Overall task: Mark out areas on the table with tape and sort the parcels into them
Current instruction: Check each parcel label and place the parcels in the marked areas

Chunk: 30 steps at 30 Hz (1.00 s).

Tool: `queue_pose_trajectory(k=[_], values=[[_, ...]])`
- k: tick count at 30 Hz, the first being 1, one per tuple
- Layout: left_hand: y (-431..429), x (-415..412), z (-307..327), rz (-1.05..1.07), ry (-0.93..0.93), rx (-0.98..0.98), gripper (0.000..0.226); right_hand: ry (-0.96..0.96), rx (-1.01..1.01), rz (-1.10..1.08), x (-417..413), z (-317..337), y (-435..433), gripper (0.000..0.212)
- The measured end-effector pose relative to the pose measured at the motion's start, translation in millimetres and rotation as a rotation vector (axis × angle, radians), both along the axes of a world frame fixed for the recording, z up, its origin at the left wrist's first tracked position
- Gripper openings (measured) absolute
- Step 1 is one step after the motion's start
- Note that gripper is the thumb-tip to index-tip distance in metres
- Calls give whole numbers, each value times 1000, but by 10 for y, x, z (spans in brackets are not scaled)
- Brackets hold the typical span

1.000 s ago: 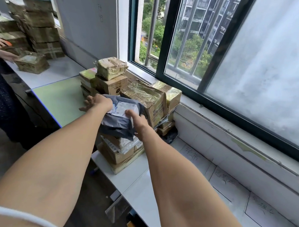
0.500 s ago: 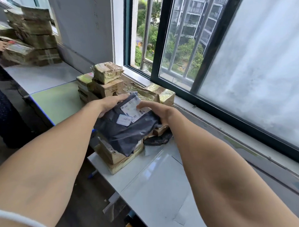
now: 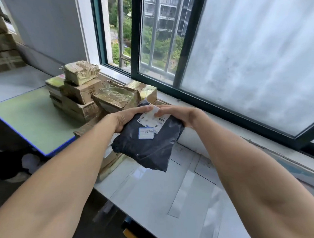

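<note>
a second ago the dark parcel (image 3: 150, 146) lies on the stack of cardboard boxes (image 3: 83, 97); now it is lifted off and brought nearer, over the white table (image 3: 149, 200), where tape strips (image 3: 181, 195) mark the areas. so the pick seems done, and i judge that the right area is now to be chosen, perhaps from the white label (image 3: 152, 119). the left hand (image 3: 125, 118) and the right hand (image 3: 179, 116) both grip its far edge, thumbs on top. the parcel is in the air, label face up. its long axis runs from far to near, and the free near corner hangs down toward the table.
</note>
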<state>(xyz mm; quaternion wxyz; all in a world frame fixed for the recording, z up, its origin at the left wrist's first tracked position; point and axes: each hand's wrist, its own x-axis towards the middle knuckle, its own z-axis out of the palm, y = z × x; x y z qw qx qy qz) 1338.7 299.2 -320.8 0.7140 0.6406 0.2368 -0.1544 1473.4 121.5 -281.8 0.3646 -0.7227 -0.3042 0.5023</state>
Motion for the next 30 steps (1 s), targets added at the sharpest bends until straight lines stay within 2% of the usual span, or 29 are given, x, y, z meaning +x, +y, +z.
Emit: queue_pose_trajectory(k=[8, 11, 14, 16, 19, 24, 30], values=[[-486, 249, -109, 19, -100, -144, 54, 12, 89, -166, 252, -106, -511, 60], [-565, 300, -131, 128, -141, -125, 58, 87, 154, -308, 353, -247, -658, 62], [-588, 354, -136, 297, -207, -156, 46, 185, 182, -434, 380, -387, -800, 65], [-592, 407, -135, 396, -253, -157, 57, 268, 191, -464, 358, -473, -875, 73], [-611, 501, -164, 517, -299, -159, 77, 421, 280, -498, 351, -588, -973, 72], [-683, 583, -231, 612, -326, -236, 74, 567, 339, -543, 352, -648, -1095, 83], [-812, 673, -258, 680, -308, -279, 79, 618, 426, -669, 289, -741, -1123, 84]])
